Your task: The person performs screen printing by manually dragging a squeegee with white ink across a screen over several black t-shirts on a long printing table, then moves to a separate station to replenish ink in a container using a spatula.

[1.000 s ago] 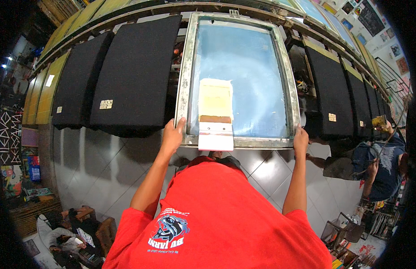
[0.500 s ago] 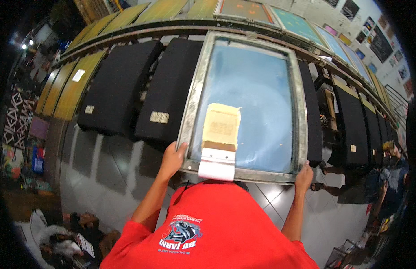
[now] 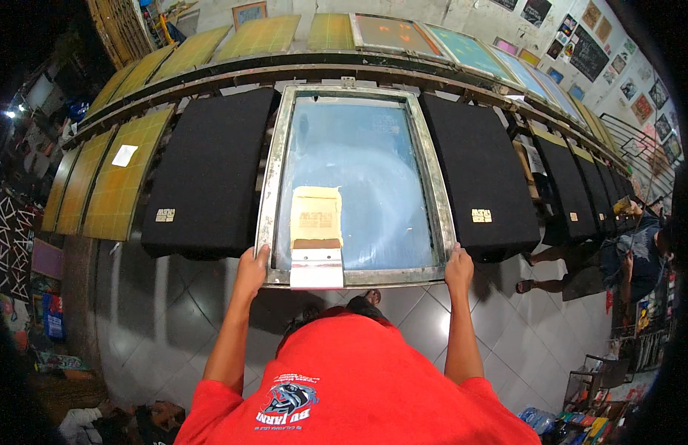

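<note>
A rectangular screen frame of worn grey metal (image 3: 431, 185), stretched with translucent blue mesh (image 3: 366, 167), is held by its near corners in front of a red-shirted torso (image 3: 351, 371). The near left corner is gripped by the bare left hand (image 3: 250, 271), its thumb laid along the side rail; the near right corner is gripped by the bare right hand (image 3: 459, 268). The fingers under the frame are hidden. On the lower left part of the mesh, a yellow rectangular patch (image 3: 316, 211) is seen with faint lettering inside it. Just below the patch, a flat squeegee with a brown edge and a pale, two-screwed body (image 3: 317, 277) is laid across the near rail, its end overhanging. The frame is flanked by a black cloth-covered board (image 3: 210, 170) on the left and a black cloth-covered board on the right (image 3: 481, 170), each marked by a small cream print near its lower edge. Whether the frame is borne by anything underneath cannot be told. Farther left, a white slip of paper (image 3: 124, 155) is seen on a yellow gridded panel (image 3: 121, 200). At the far right, a dark-clothed person (image 3: 640, 252) is seen beside the row of boards, above a grey tiled floor (image 3: 403, 326).
</note>
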Motion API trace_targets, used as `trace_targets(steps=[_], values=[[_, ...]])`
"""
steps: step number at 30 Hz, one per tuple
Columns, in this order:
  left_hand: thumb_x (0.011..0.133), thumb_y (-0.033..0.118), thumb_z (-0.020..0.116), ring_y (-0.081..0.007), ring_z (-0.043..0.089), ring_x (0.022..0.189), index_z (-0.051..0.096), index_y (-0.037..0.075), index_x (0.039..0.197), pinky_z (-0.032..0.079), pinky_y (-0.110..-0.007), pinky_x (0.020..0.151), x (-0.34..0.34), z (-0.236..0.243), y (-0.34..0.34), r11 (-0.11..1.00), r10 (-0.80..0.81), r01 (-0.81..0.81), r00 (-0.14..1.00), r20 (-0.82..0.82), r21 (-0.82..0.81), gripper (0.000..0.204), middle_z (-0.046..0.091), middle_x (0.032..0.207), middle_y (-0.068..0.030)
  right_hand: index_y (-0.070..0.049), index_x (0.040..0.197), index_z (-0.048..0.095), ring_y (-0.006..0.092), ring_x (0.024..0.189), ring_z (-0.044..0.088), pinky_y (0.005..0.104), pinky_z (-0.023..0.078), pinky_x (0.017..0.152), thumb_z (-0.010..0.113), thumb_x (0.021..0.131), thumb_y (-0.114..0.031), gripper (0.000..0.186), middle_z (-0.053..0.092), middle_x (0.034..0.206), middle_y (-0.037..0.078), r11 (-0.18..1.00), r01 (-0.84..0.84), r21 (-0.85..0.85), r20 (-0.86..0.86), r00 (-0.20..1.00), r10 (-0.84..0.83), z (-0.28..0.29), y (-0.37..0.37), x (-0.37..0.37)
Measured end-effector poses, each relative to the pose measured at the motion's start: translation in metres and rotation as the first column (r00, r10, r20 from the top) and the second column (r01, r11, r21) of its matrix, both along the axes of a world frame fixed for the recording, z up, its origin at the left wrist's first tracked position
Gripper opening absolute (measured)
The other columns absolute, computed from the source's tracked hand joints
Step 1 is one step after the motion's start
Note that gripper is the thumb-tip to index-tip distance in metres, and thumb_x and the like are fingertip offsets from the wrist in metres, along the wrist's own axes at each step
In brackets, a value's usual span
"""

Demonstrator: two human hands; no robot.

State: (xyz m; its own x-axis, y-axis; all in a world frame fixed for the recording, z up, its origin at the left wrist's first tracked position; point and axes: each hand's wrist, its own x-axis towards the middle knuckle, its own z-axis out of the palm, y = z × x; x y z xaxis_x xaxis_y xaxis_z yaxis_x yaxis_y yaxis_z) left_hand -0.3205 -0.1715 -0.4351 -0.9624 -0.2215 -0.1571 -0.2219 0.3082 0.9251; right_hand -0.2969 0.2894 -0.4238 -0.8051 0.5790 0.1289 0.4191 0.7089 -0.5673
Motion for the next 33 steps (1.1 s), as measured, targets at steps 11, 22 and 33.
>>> trace_targets(steps=[11, 22, 33], values=[[0.095, 0.032, 0.054, -0.0214, 0.058, 0.074, 0.061, -0.009, 0.097, 0.046, -0.037, 0.071, -0.001, -0.003, -0.004, 1.0, -0.007, 0.007, 0.999, 0.035, -0.019, 0.042, 0.065, 0.082, -0.0176, 0.005, 0.085, 0.065, 0.0483, 0.083, 0.06, 0.0512, 0.045, 0.074, 0.035, 0.099, -0.038, 0.055, 0.062, 0.087, 0.031, 0.999, 0.038, -0.012, 0.058, 0.998, -0.038, -0.001, 0.0, -0.001], [0.096, 0.028, 0.053, -0.0202, 0.06, 0.08, 0.061, -0.008, 0.103, 0.046, -0.035, 0.074, -0.004, -0.013, -0.004, 0.999, -0.032, 0.03, 0.998, 0.05, 0.044, 0.038, 0.067, 0.089, -0.0164, 0.004, 0.091, 0.065, 0.0476, 0.087, 0.059, 0.0504, 0.045, 0.076, 0.036, 0.098, -0.04, 0.054, 0.063, 0.091, 0.03, 0.999, 0.021, -0.047, 0.016, 1.0, -0.021, -0.015, 0.01, -0.004], [0.098, 0.028, 0.05, -0.0172, 0.057, 0.09, 0.059, -0.006, 0.114, 0.044, -0.032, 0.084, -0.008, -0.03, -0.006, 0.991, -0.042, 0.029, 0.995, 0.091, 0.133, 0.039, 0.065, 0.101, -0.0111, 0.003, 0.089, 0.064, 0.0455, 0.087, 0.06, 0.0504, 0.045, 0.075, 0.04, 0.097, -0.038, 0.048, 0.064, 0.091, 0.026, 0.996, 0.057, -0.064, 0.059, 0.997, -0.053, -0.021, -0.004, -0.014]])
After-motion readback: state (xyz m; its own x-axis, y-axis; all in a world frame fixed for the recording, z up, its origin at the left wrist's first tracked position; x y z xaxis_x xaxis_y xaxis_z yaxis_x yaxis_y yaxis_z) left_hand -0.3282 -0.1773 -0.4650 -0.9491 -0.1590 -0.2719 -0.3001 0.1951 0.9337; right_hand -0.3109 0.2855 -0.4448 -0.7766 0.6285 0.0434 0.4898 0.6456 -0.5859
